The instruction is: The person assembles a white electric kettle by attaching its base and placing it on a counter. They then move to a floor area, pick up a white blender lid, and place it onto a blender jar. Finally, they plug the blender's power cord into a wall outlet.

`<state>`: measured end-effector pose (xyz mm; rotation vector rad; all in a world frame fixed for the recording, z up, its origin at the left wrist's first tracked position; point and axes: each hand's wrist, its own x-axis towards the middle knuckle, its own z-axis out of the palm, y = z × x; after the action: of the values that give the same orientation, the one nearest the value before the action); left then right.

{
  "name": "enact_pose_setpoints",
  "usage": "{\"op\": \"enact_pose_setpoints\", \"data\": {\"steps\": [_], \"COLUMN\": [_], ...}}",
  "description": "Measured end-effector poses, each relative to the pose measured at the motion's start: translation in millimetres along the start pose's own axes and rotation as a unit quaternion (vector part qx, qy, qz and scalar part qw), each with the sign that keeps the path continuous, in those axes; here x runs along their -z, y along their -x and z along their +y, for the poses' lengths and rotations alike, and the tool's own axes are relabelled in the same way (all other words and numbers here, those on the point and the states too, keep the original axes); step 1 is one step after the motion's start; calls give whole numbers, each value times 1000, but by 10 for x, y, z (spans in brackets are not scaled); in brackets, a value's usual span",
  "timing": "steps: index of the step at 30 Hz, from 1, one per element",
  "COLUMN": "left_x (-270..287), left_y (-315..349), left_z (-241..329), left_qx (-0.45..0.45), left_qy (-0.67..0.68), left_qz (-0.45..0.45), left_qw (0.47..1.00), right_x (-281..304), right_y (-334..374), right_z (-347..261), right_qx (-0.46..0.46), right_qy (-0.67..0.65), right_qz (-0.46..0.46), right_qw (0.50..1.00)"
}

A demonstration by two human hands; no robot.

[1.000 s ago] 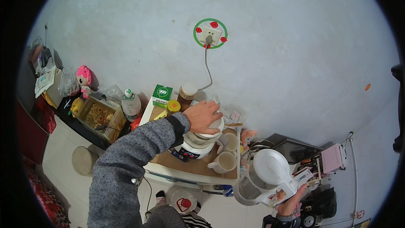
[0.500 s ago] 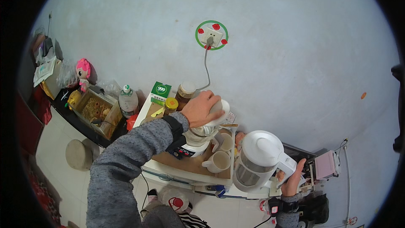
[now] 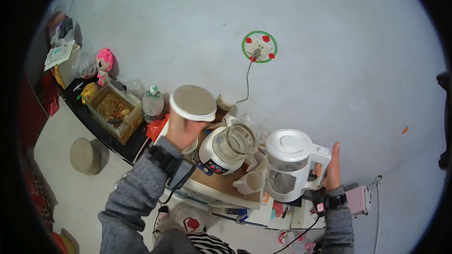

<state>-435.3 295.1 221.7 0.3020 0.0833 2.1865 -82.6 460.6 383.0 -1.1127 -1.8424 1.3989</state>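
My left hand (image 3: 181,133) is closed on a round white lid (image 3: 194,101), raised left of an uncovered glass kettle (image 3: 234,143). The lid's flat greyish face is toward me. That kettle stands on a white base (image 3: 215,159) with a dark control panel, on a cabinet top. In my right hand (image 3: 333,171) is the handle of a white-lidded clear pitcher (image 3: 288,146), upright at the cabinet's right end. A greyish panel shows through the pitcher's wall. White mugs (image 3: 249,183) stand between the kettle and the pitcher.
A jar with a pale lid (image 3: 227,101) stands behind the kettle. A cord runs up to a wall socket (image 3: 258,48). To the left are a large bottle (image 3: 153,105), a bin of bedding (image 3: 113,109) and a pink-haired doll (image 3: 104,64). A round stool (image 3: 84,156) stands on the floor.
My left hand has lifted the lid off the glass kettle and carried it left, turning its flat face toward me. The right hand still grips the pitcher. The view has shifted slightly.
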Motion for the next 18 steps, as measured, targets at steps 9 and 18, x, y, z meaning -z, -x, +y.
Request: {"op": "enact_pose_setpoints", "data": {"steps": [9, 18], "left_x": [745, 1250], "left_y": [1220, 2098], "left_z": [1060, 1298], "left_qx": [-160, -251], "left_qy": [57, 128], "left_qz": [167, 276], "left_qw": [971, 919], "right_x": [-383, -490], "right_y": [-354, -582], "right_z": [-153, -230], "right_qx": [-35, -26], "right_qy": [125, 210], "right_qz": [27, -11], "right_qw": [991, 977]}}
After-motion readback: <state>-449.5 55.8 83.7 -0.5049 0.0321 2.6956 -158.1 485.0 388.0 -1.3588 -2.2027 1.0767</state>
